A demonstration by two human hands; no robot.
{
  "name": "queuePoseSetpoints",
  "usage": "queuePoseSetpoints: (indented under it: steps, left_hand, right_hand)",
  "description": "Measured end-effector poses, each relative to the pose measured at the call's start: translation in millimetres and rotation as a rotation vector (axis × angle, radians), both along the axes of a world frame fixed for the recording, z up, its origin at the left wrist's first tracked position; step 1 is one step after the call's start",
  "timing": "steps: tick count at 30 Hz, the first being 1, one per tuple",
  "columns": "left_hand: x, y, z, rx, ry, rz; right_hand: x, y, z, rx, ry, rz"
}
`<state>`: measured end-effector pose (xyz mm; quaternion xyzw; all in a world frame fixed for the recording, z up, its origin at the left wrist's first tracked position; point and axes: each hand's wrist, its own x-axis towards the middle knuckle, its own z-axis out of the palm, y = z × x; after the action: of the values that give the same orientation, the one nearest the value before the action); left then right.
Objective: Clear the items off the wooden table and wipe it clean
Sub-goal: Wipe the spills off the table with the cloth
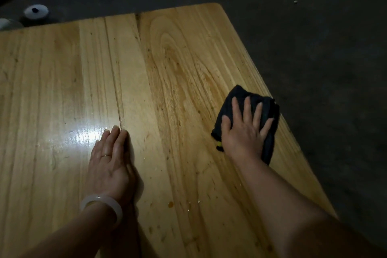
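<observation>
While the right hand [243, 130] presses flat on a dark, folded cloth [249, 115] with its fingers straight and spread, the left hand [111, 159] rests palm-down on the bare wood, fingers straight and held together. Both lie on a pale, glossy wooden desk [62, 73] made of long planks with visible grain. The cloth sits under the right hand's palm and fingers, close to the desk's right edge, with a small yellow patch showing at the corner nearest the wrist. A thin ring is on one finger of the left hand, and a pale, translucent bangle [102, 205] circles the left wrist. Just ahead of the left fingertips, bright light glares off the wood. Between the two forearms, nearer the person, a few small droplets and an amber spot [170, 204] mark the surface. Beyond the desk's far edge, well ahead of the left hand, a round white object with a dark centre [36, 11] sits on the dark grey floor [314, 48].
</observation>
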<state>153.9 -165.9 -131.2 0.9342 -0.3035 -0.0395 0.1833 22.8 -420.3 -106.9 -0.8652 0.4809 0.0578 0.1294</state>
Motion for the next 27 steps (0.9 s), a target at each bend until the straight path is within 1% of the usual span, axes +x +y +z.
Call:
queuePoseSetpoints:
  steps: [3,6,12,15,18,20,24,27]
  left_hand:
    - [1,0,0,0.012,0.009,0.005]
    - [1,0,1,0.022,0.006,0.001]
    - [1,0,0,0.023,-0.013,0.005]
    - [0,1,-1,0.011,-0.021,0.009]
    - [0,0,-3,0.000,-0.036,0.005]
    - [2,2,-6,0.005,-0.042,0.003]
    - [3,1,-8,0.001,-0.043,0.012]
    - [-1,-2,-6,-0.037,-0.037,0.031]
  right_hand:
    - [-9,38,3,0.041,0.014,-0.007]
    - [-11,61,0,0.044,0.010,0.090]
    - [-9,28,-1,0.012,0.015,0.340]
    - [-2,-6,-1,0.020,0.024,0.391]
    - [3,-30,-1,0.016,0.018,0.367]
    - [1,-31,-2,0.018,0.010,0.326]
    - [-6,-8,-2,0.017,0.007,0.219]
    - [-18,20,-1,0.029,0.007,0.195]
